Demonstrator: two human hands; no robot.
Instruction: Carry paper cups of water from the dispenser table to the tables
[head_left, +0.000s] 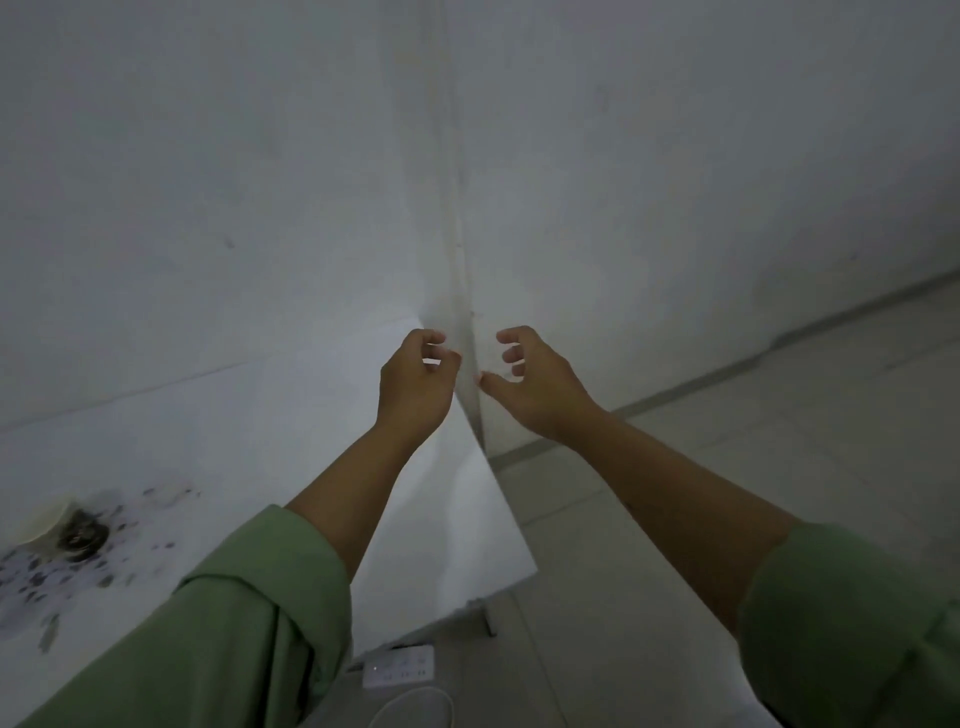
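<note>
My left hand (415, 382) and my right hand (530, 382) are raised side by side in front of a white wall corner, fingers curled and apart, with nothing in either. Both arms wear green sleeves pushed up the forearm. A white table (322, 415) runs under my left arm along the wall. At its near left end lies a pale, cup-like thing (44, 522) beside a dark lump, too blurred to name. No water dispenser is in view.
Dark specks and stains (78, 561) spread over the table's left end. A white power strip (398, 665) with a cable lies on the tiled floor by the table leg (488, 616). Tiled floor (727, 467) stretches to the right along the wall.
</note>
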